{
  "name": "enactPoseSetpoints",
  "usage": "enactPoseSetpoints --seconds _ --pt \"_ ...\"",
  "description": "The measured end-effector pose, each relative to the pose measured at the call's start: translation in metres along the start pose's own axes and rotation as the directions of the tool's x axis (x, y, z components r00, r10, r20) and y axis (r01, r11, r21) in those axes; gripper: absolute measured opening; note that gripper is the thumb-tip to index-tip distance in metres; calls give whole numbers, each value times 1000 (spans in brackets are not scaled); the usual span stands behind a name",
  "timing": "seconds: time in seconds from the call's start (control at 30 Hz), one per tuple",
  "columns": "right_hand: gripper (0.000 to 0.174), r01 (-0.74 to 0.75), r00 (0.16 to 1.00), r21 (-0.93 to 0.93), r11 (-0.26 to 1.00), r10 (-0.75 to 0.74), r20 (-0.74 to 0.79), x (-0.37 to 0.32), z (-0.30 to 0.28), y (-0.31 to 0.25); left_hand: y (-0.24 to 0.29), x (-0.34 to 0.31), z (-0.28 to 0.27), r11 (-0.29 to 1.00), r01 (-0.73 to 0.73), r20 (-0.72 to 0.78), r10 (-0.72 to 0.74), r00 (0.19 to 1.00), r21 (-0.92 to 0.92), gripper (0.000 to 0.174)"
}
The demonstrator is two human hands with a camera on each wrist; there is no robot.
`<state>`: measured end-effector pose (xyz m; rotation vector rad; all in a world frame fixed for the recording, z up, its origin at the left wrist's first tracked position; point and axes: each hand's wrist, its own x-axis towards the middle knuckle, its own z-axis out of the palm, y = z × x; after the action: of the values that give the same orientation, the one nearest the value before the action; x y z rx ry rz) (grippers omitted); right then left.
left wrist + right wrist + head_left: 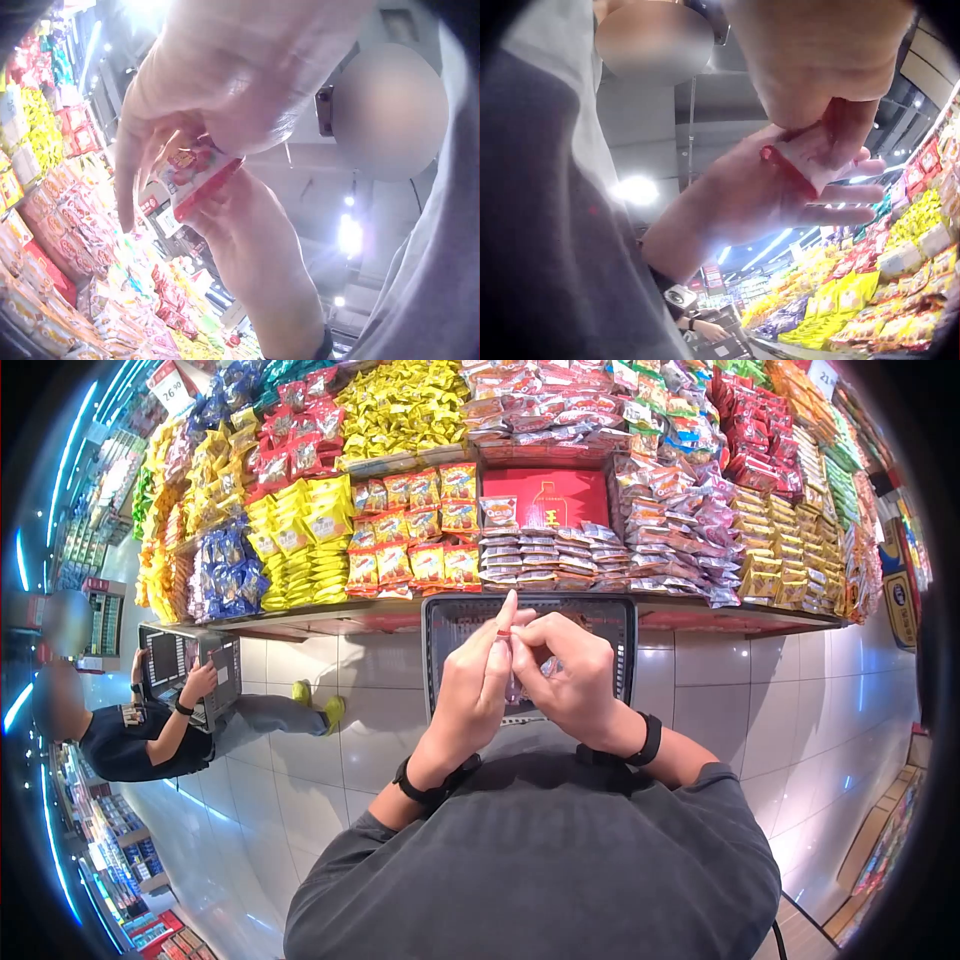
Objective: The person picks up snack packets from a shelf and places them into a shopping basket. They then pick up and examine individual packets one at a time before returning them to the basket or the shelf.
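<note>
Both hands meet over a black basket (633, 650) in the head view, holding one small packet between them. Thumb and fingers of the left hand (472, 678) pinch the packet, with one finger pointing forward. From the other side the right hand (572, 668) grips it with curled fingers. The packet (196, 171) is white with red printing and a red edge in the left wrist view. Its red-edged end (801, 166) also shows in the right wrist view, lying across the left palm. Fingers hide part of the packet.
A display of bagged snacks stands ahead, with yellow bags (310, 525), red-orange bags (410, 565) and a red panel (560, 495). At the left another person (140, 740) holds a dark basket (170, 660). Tiled floor (715, 700) surrounds the basket.
</note>
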<state>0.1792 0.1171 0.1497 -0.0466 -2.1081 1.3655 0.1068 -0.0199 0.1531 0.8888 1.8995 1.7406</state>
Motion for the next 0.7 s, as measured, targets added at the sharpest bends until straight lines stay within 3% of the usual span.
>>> enactPoseSetpoints --seconds 0.07,0.1,0.13,0.23,0.3,0.33,0.4,0.7 --pt "13 139 990 -184 973 -138 21 0 1 3 1 2 -3 892 -176 -81 229 970 416 38" --pt "15 215 976 -207 954 -217 12 4 0 3 10 4 0 914 -149 -185 232 955 378 28" --pt "15 221 975 -207 953 -223 13 8 -2 1 6 3 -4 873 -185 -218 309 926 452 15" --pt "21 344 938 -259 903 -344 48 10 -6 -2 17 -6 -4 928 -72 -265 178 947 366 5" --pt "25 410 912 -259 875 -401 87 9 -6 -4 19 -7 2 998 -39 -360 56 931 57 4" --pt "25 413 911 -256 874 -403 91 10 -6 -4 18 -7 1 998 -39 -364 57 930 56 4" --pt "25 464 882 -325 824 -465 79 10 -5 -3 12 -9 -4 983 -23 -312 -36 949 -184 4" --pt "21 397 907 -323 859 -421 -3 4 0 -6 10 -13 -9 981 -3 -274 -51 960 -193 8"
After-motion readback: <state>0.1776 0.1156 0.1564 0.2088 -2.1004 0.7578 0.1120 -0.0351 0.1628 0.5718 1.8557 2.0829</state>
